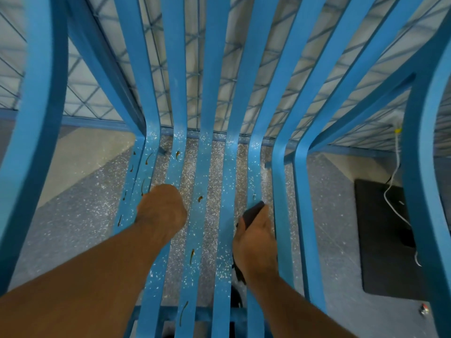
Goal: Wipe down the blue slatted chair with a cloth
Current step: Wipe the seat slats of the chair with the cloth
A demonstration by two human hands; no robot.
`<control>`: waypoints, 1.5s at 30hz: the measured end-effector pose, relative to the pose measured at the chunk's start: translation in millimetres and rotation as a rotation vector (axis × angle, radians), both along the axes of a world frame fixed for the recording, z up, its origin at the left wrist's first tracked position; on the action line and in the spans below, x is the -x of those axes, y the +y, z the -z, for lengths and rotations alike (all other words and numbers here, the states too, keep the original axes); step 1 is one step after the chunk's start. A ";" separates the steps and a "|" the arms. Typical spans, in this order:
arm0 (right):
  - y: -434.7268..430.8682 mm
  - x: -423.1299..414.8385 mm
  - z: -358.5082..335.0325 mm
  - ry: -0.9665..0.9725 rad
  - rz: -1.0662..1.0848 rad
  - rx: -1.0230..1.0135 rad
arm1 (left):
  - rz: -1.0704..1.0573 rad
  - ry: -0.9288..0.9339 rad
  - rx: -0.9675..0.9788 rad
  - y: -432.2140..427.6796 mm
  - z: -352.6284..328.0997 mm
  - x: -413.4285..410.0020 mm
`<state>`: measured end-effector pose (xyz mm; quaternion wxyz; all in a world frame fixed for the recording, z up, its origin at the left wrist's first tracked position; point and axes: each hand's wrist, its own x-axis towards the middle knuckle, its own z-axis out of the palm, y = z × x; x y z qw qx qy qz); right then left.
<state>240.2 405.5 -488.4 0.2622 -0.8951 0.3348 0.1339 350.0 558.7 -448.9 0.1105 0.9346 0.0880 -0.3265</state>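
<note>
Now, right grip (256,242) round cloth (253,211), left grip (161,211) fisted

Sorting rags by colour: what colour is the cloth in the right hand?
The cloth is dark, near black, in the head view.
</note>
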 end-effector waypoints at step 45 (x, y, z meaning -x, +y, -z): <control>-36.3 -151.4 20.0 -0.077 0.215 -0.104 | -0.078 -0.048 0.031 -4.7 12.4 -34.5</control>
